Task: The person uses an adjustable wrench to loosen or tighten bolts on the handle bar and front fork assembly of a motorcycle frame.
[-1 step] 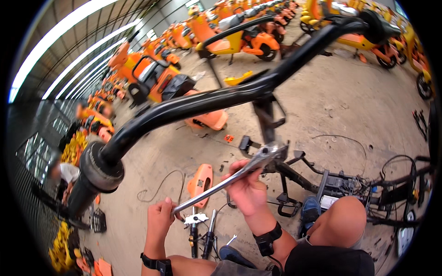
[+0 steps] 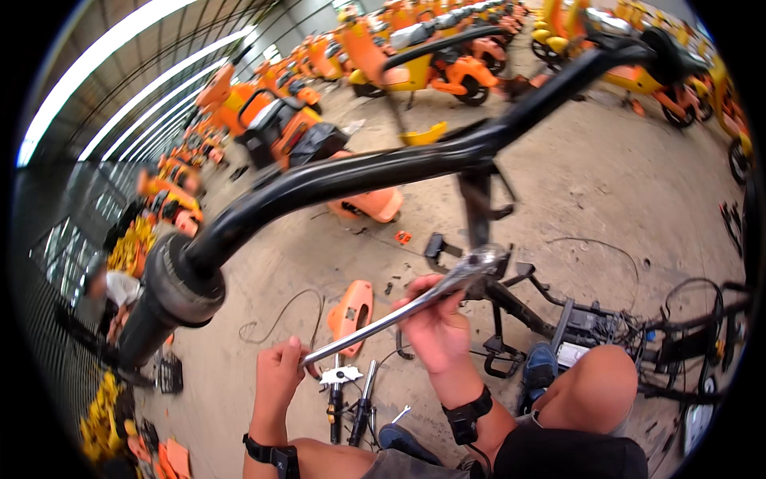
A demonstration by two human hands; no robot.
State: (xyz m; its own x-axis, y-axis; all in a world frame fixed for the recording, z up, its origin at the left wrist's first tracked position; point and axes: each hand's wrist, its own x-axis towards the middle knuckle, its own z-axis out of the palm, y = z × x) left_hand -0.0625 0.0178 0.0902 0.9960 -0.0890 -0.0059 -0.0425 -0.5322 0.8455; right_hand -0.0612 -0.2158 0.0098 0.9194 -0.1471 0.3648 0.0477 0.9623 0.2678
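My left hand [image 2: 278, 369] is closed around the lower end of a long silver wrench [image 2: 375, 326]. Nearer the wrench's head, the fingers of my right hand [image 2: 439, 331] curl round the handle, palm up. The head of the wrench is at the steering stem [image 2: 476, 211] of a bare scooter frame; its exact bite there is hard to make out. Above both hands a black handlebar [image 2: 359, 172] runs across the view, with a thick dark grip [image 2: 171, 295] at its left end.
An orange plastic cover [image 2: 351, 319], fork tubes [image 2: 363, 407] and a small open-end wrench [image 2: 401, 413] lie on the floor. The frame [image 2: 527, 315] extends right, with wiring [image 2: 614, 327]. Rows of orange scooters [image 2: 431, 68] stand behind. Another person [image 2: 120, 291] is at far left.
The handlebar and background have shifted slightly to the right in the view. Both hands keep their hold on the wrench, whose head end sits a little further right.
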